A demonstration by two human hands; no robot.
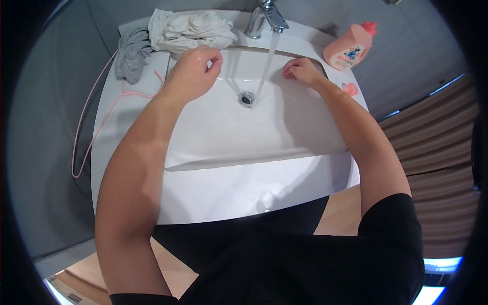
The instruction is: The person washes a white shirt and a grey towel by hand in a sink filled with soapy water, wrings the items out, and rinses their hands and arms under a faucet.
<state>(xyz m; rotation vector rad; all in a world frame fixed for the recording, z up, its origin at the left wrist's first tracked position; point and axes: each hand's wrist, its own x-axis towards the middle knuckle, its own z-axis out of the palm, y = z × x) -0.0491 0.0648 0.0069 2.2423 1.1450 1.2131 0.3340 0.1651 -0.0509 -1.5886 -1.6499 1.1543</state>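
My left hand (197,72) is over the left side of the white sink (223,145), just in front of a bunched white cloth (190,31). Its fingers curl in toward the thumb, leaving a small gap with nothing visible inside. Over the right side of the basin, my right hand (303,71) also has its fingers curled, and no object shows in it. Between the hands, water (268,63) runs from the chrome faucet (260,21) down near the drain (246,98). Both hands are apart from the stream.
Left of the white cloth lies a grey cloth (133,55), with a pink hanger (124,93) sticking out past the counter's left edge. A pink detergent bottle (347,51) stands at the back right, a small pink cap (351,89) in front of it. Water drops wet the front ledge (262,195).
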